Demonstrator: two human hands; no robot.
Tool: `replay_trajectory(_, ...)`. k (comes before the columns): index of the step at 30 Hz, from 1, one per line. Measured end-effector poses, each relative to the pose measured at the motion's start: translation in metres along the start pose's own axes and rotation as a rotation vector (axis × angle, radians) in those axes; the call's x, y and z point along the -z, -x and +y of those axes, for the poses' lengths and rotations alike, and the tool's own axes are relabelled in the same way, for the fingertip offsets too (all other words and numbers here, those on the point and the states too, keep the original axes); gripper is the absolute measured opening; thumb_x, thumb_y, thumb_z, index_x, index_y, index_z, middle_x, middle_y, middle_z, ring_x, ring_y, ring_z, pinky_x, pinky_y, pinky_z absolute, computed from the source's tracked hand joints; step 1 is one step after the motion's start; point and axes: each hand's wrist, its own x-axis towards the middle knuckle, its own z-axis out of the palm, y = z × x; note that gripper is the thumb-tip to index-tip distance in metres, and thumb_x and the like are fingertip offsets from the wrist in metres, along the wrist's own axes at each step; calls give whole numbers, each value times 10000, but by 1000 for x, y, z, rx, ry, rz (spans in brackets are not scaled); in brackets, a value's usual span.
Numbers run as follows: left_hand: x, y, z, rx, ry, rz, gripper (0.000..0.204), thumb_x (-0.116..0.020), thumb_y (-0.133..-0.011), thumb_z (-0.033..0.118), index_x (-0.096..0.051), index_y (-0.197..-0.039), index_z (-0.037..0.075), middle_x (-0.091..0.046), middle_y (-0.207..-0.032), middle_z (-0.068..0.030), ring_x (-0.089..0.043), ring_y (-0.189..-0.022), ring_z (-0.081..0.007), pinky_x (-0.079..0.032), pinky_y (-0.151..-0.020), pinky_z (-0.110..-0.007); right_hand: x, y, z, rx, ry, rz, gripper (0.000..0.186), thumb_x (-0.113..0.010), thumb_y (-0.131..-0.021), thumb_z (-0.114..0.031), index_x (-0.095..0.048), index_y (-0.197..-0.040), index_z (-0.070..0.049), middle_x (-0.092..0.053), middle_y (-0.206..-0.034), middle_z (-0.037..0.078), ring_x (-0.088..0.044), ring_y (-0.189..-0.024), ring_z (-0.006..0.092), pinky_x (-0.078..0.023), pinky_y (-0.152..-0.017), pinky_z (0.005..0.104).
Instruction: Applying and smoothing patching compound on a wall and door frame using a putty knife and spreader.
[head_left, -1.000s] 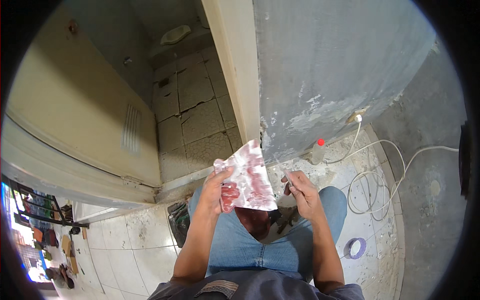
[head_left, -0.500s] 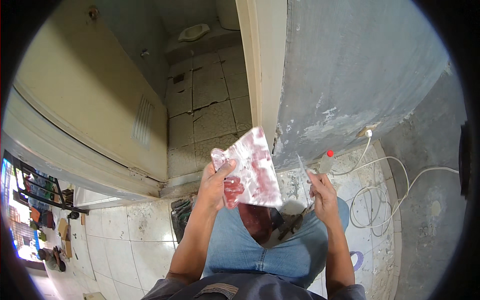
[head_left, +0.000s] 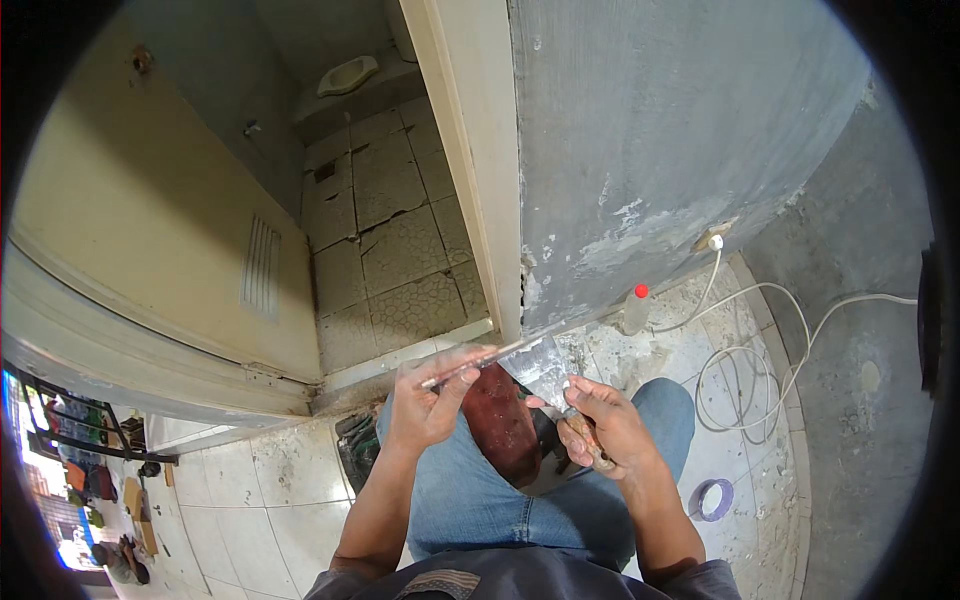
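My left hand (head_left: 425, 400) grips a flat board (head_left: 505, 352), thumb on the near side. It is tilted almost edge-on now; its face showed dark red smeared with white paste earlier. My right hand (head_left: 615, 425) is closed round the worn handle of a putty knife (head_left: 540, 370). The wide, whitish-coated blade points up and left and comes close to the board's right end or meets it; I cannot tell which. Below both hands, between my jeans-clad knees, is a dark red, rounded thing (head_left: 503, 430) whose kind I cannot make out.
A grey patched wall (head_left: 650, 130) meets the door frame (head_left: 465, 150) ahead. The beige door (head_left: 150, 220) stands at left. A red-capped bottle (head_left: 636, 312), a coiled white cable (head_left: 765, 375) and a purple tape roll (head_left: 713, 500) are on the tiled floor at right.
The board has turned from face-on to nearly edge-on and lowered slightly. My right hand has moved left, bringing the putty knife to the board. The view has shifted slightly rightward.
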Motion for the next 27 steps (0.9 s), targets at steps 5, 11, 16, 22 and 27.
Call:
replay_trajectory(5, 8, -3, -6, -101, -96, -124, 275, -600, -847, -27, -674, -1108, 15, -698, -1084, -144, -676, -1021, -288, -514, -902, -348, 5, 0, -6, -87, 7, -145, 295, -409, -1017, -151, -540, -1177, 60, -677, -1007, 196, -437, -403, 95, -403, -360, 239)
replay_trajectory(11, 19, -2, -10, -125, -156, -229, 366, -615, -773, -75, -680, -1111, 52, -693, -1104, -131, -661, -1062, -300, -513, -930, -367, 5, 3, -5, -55, -6, -116, 312, -421, -1016, -165, -529, -1176, 80, -673, -1030, 213, -452, -399, 91, -388, -349, 223)
replay_trajectory(16, 30, -3, -26, -98, -177, -253, 403, -604, -743, -91, -679, -1112, 54, -686, -1118, -136, -655, -1074, -300, -519, -925, -365, 7, 0, -6, -31, 1, -159, 314, -437, -1009, -160, -507, -1203, 77, -660, -1077, 220, -461, -408, 89, -390, -352, 216)
replay_trajectory(22, 39, -40, -3, -183, -344, -258, 426, -586, -728, -86, -677, -1115, 66, -673, -1136, -148, -646, -1078, -323, -530, -909, -368, -15, 17, -53, 1, 7, -189, 352, -457, -1006, -188, -483, -1235, 78, -644, -1116, 224, -467, -417, 88, -395, -362, 214)
replay_trajectory(27, 38, -68, 95, 42, -469, -282, 297, -573, -852, -6, -677, -1123, 60, -675, -1107, -152, -653, -1028, -332, -523, -875, -353, -73, 99, -153, 225, -1, -200, 364, -479, -998, -215, -492, -1226, 68, -644, -1109, 212, -478, -426, 97, -407, -379, 221)
